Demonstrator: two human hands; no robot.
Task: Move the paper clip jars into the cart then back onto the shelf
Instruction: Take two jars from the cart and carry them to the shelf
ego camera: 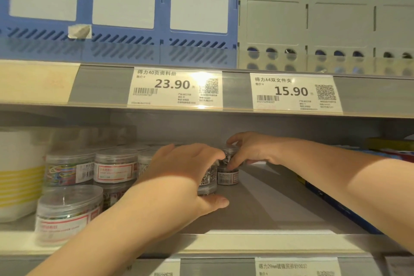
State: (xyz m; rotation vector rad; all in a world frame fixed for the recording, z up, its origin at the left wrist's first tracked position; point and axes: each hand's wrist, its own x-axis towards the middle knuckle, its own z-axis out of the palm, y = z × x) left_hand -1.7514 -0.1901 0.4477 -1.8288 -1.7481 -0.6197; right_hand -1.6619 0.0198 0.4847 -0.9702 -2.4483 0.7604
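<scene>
Left hand (179, 170) clasps near jar (207, 182) on shelf (257, 208); right hand (253, 152) pinches far jar (227, 178) at one o'clock. No cart visible; stage unclear.

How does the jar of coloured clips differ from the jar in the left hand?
The coloured-clip jar holds clips of many colours; the silver-clip jar holds silver ones. No hand touches the coloured-clip jar; the left hand grips the silver-clip jar. The coloured-clip jar stands far left; the silver-clip jar is mid-shelf, beside the neighbour jar that the right hand grips. Both are round and clear.
</scene>
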